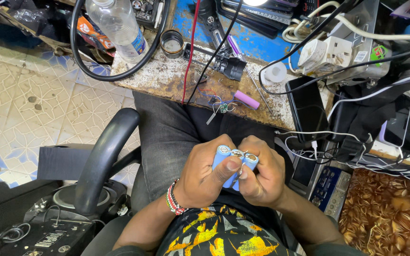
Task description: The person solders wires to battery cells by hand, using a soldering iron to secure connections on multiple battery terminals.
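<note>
Blue cell pack point(224, 159) gripped in left hand point(205, 178) and right hand point(262, 178); terminal tabs being worked; next move likely needs fine fingertip control.

repair workshop, cluttered workbench point(167, 78), cables point(309, 61), screwdriver point(243, 59)

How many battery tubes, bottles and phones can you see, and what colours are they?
Blue battery tubes, held together in the left hand and right hand: 2
Pink battery tube on the workbench: 1
Clear plastic bottle: 1
Black phone: 1
Total: 5
</note>
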